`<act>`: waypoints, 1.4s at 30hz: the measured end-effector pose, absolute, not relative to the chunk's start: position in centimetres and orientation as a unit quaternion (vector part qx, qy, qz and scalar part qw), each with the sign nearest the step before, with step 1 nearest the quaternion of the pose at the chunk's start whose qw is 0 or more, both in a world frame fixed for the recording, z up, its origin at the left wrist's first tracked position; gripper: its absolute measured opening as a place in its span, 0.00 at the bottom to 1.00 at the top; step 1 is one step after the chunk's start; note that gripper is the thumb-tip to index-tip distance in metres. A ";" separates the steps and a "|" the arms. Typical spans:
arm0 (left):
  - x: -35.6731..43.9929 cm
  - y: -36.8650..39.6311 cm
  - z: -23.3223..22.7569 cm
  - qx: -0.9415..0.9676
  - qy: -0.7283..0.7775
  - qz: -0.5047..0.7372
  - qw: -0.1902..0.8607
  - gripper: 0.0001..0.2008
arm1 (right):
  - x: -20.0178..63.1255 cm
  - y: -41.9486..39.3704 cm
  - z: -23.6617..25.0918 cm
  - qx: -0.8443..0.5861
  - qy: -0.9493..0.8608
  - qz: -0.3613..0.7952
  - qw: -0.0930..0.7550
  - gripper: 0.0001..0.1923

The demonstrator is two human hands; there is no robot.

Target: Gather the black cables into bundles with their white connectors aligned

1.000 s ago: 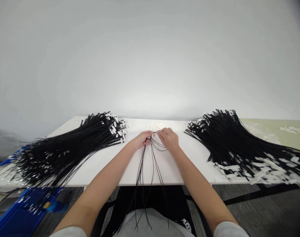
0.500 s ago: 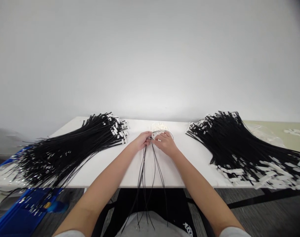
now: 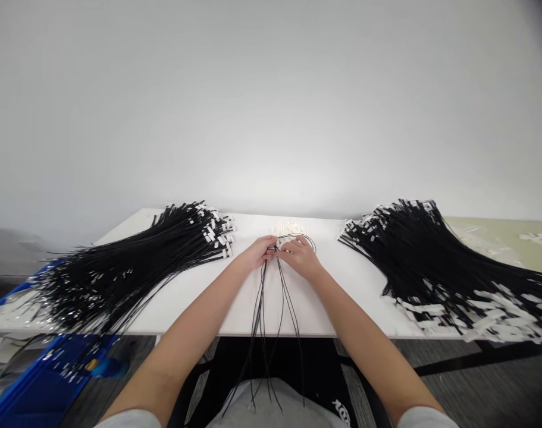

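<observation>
My left hand [image 3: 262,252] is closed on several thin black wires [image 3: 262,303] in the middle of the white table. Close beside it, my right hand [image 3: 298,255] pinches the same group of wires with its fingertips. One stretch of wire loops round behind the right fingers, while the loose ends hang over the table's front edge toward my lap. Just beyond the hands lies a small pile of white connectors [image 3: 289,227]. The wire ends inside my fingers are hidden.
A thick heap of black wires with white ends [image 3: 141,267] lies at left, overhanging a blue bin [image 3: 43,386]. Another big heap of black wires [image 3: 431,255] covers the right side, with white connectors [image 3: 489,315] at its front. A plain wall [image 3: 271,107] stands behind the white table [image 3: 199,303].
Both hands stay together at the wires, with only slight finger movement. The whole view has shifted a little, so the heaps appear slightly further right.
</observation>
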State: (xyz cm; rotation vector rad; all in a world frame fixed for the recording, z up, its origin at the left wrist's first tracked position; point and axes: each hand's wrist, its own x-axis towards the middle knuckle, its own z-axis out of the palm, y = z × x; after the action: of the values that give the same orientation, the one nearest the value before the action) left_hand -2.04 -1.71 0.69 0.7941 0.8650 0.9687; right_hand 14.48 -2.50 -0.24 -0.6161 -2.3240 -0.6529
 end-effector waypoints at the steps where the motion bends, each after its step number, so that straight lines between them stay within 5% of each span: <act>1: -2.0 -1.7 0.7 0.359 0.391 0.439 0.725 0.09 | 14.5 -2.4 -0.3 -0.236 -0.882 -0.242 0.328 0.12; 5: -2.0 -1.8 0.8 0.356 0.392 0.439 0.726 0.10 | 14.6 -2.3 -0.3 -0.259 -0.881 -0.169 0.359 0.10; 10: -2.0 -1.8 0.9 0.359 0.389 0.437 0.727 0.10 | 14.7 -3.1 0.5 -0.300 -0.854 0.070 0.420 0.10; 17: -2.1 -1.7 0.9 0.364 0.390 0.437 0.724 0.10 | 14.9 -2.7 1.7 -0.397 -0.547 0.418 0.607 0.14; 29: -2.3 -1.6 0.5 0.362 0.393 0.440 0.721 0.11 | 20.2 -0.5 3.1 -0.338 -0.123 0.492 0.793 0.13; 36: -2.2 -1.6 0.5 0.370 0.393 0.435 0.721 0.12 | 20.4 -1.1 3.8 -0.316 -0.111 0.521 0.785 0.11; 42: -2.2 -1.6 0.5 0.386 0.394 0.432 0.714 0.11 | 18.7 -3.0 4.3 -0.436 -0.356 0.561 0.607 0.09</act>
State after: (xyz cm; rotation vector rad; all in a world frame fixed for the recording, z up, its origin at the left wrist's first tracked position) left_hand -2.23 -1.61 0.52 0.8557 0.8720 0.9567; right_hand 18.70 -3.00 4.26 -1.0069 -0.8222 1.2979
